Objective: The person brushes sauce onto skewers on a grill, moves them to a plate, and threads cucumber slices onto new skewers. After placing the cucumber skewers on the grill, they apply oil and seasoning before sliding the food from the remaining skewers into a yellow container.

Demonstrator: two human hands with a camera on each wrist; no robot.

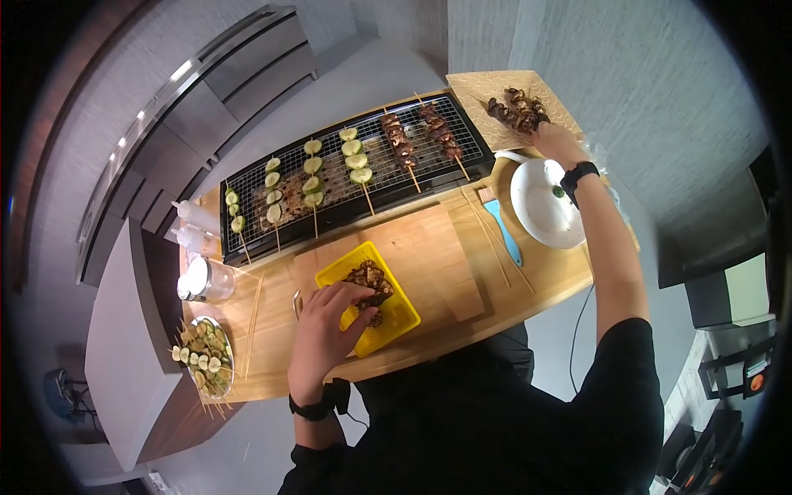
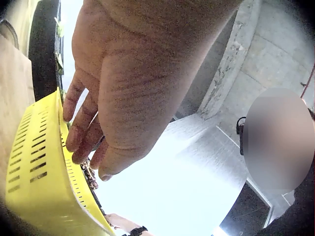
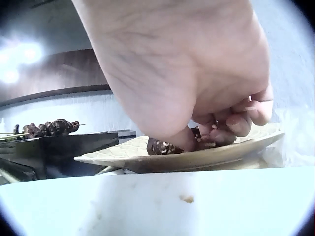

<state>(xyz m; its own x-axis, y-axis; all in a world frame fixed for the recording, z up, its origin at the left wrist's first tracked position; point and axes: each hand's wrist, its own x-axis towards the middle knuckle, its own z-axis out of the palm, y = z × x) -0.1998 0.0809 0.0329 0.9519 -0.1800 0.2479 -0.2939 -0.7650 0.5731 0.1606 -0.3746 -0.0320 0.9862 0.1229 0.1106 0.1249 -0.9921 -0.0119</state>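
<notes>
My left hand (image 1: 323,326) hovers over a yellow basket (image 1: 394,318) of dark brown meat pieces (image 1: 371,278). Its fingers and thumb are loosely bent and apart, tips close to the meat. In the left wrist view the fingers hang inside the slotted wall of the basket (image 2: 34,162). At the far right, my right hand (image 1: 561,142) reaches over a tan patterned tray (image 1: 483,82) holding several dark meat skewers (image 1: 516,111). Its curled fingers and thumb grip the near end of a meat skewer (image 3: 160,146); the stick is mostly hidden by the hand.
A black grill (image 1: 289,231) carries zucchini skewers (image 1: 353,157) and two meat skewers (image 1: 400,140). Around it are a cutting board (image 1: 437,256), blue brush (image 1: 505,231), white plate (image 1: 536,219), bare sticks (image 1: 256,309), squeeze bottles (image 1: 198,216), a jar (image 1: 216,280) and a plate of vegetable skewers (image 1: 206,351).
</notes>
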